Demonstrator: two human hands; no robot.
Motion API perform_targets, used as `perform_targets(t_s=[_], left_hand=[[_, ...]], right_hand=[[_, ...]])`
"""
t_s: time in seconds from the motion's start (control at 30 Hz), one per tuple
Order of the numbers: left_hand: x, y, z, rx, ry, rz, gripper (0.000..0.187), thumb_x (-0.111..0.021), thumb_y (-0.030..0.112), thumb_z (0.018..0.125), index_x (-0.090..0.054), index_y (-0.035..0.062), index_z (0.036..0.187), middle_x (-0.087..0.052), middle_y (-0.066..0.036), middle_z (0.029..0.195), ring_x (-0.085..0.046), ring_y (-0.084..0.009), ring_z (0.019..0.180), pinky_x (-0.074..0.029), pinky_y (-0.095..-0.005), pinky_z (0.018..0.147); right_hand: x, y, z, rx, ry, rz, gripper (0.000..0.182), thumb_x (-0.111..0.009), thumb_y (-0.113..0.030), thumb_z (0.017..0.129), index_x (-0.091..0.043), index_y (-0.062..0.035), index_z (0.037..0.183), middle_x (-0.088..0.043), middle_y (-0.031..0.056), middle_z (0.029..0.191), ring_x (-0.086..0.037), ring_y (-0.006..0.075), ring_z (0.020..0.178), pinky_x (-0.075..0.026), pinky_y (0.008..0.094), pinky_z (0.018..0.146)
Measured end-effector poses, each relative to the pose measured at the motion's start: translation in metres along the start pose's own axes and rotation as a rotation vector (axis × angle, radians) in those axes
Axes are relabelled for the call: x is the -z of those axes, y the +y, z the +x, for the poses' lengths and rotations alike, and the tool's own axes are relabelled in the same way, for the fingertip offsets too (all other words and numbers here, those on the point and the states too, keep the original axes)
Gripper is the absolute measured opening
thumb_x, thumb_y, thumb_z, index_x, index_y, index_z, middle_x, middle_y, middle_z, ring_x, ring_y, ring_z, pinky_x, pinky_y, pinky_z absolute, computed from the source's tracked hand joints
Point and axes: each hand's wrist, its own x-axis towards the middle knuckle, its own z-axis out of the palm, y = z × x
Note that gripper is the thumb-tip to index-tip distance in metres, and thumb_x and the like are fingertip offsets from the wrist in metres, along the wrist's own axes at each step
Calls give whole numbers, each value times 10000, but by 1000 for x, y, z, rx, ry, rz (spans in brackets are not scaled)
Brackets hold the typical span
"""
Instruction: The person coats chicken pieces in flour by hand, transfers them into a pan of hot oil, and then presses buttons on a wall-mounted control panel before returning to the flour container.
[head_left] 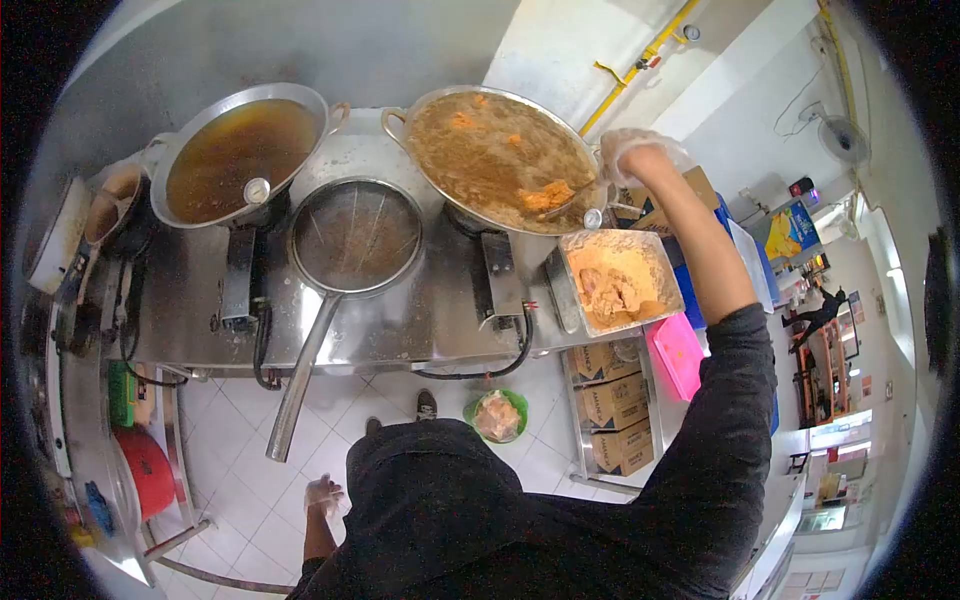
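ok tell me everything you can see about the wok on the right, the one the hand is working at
The right wok is a wide, round metal pan with a loop handle on its left rim, sitting on a burner of the steel counter. It is full of foaming brownish oil with orange battered pieces floating in it. The gloved right hand is at its right rim, on what looks like a utensil handle reaching toward the pieces. A tray of floured pieces sits just below it.
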Motion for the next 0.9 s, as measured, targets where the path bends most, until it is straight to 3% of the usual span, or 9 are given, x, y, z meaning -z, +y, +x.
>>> perform_targets(t_s=[0.07,0.13,0.23,0.33,0.57,0.63,0.73,0.83,0.9], left_hand=[[-1,10,-16,-160,-59,397,292,-571,294,947,-565,12,873,-685,-138,808,-651,-271,657,-542,-393,562],[7,50,-40,-422,-241,1254,253,-593,267,931,-573,16,909,-710,-102,843,-663,-252,674,-548,-377,577],[5,49,-56,-19,-159,905,271,-679,270,861,-584,29,940,-730,-54,888,-694,-227,744,-563,-363,637],[8,39,-66,-40,-125,1135,300,-738,280,814,-588,45,924,-733,-59,897,-712,-216,815,-571,-389,671],[19,28,-74,-152,-164,974,260,-623,253,917,-593,-6,925,-702,-132,835,-693,-274,737,-561,-433,592],[23,-2,-58,-103,-108,760,296,-583,275,941,-595,-20,916,-692,-146,814,-685,-280,708,-557,-428,582],[34,-63,-27,189,62,-164,365,-522,308,977,-597,-41,901,-676,-167,782,-673,-289,665,-551,-420,567],[45,-40,-15,433,-40,-595,361,-542,308,974,-597,-40,899,-672,-178,774,-675,-289,667,-560,-418,579],[49,-38,-4,420,-32,-565,343,-549,277,975,-586,-58,913,-664,-184,785,-665,-293,660,-565,-423,581]], right_hand=[[2,4,29,30,67,-94,388,-761,-287,744,-731,-48,1048,-702,174,1130,-681,315,1047,-537,407,859],[12,-2,33,41,99,-150,347,-763,-268,737,-747,-92,1036,-719,137,1111,-693,307,1016,-545,423,839],[22,-15,22,97,188,-207,377,-830,-281,652,-753,-44,935,-739,157,961,-717,306,904,-570,406,762],[21,-33,4,14,229,-283,335,-831,-252,665,-760,-73,939,-737,143,1008,-718,284,943,-573,390,775],[-35,-24,-24,107,545,-186,119,-639,-115,856,-748,-73,874,-724,159,902,-717,291,932,-578,367,781],[-35,-19,-45,8,548,-170,123,-627,-129,838,-737,-75,849,-715,176,903,-709,323,888,-572,410,763],[-36,-17,-81,-115,651,-38,175,-628,-197,848,-735,-58,842,-708,205,908,-700,363,860,-566,440,765],[-33,-50,-121,-229,548,331,286,-641,-285,867,-731,-14,862,-701,235,933,-693,393,870,-558,454,788],[-36,-87,-141,-298,399,602,406,-647,-365,888,-720,33,917,-692,261,973,-683,417,916,-546,470,827]])
